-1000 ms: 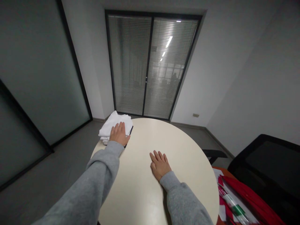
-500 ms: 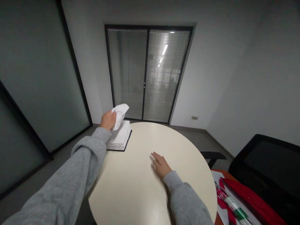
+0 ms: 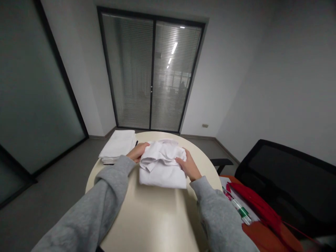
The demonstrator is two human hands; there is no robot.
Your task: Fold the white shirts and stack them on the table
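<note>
Both hands are grasping the white garment: the left hand (image 3: 138, 152) is curling its fingers around the upper left edge, and the right hand (image 3: 191, 166) is pressing its thumb on the front while its fingers are wrapping behind the right edge. The white garment (image 3: 162, 175) is hanging between them over the middle of the table, its lower part forming a smooth, flat rectangle and its top bunching into soft, rumpled folds; whether its lower edge is touching the table, I cannot tell. Grey knit sleeves (image 3: 89, 217) are covering both forearms. The round table (image 3: 157, 220) is showing a smooth cream top. To the right, a clear plastic bottle (image 3: 243, 211) with a green band is lying beside a red bundle (image 3: 254, 199) on an orange chair seat (image 3: 265, 238); its contents are too blurred to tell. Near the table's far left edge, a neat stack of folded white cloth (image 3: 118, 145) is lying over something thin and black (image 3: 137, 143). Beyond, slatted blinds (image 3: 133, 77) are filling a black-framed window.
</note>
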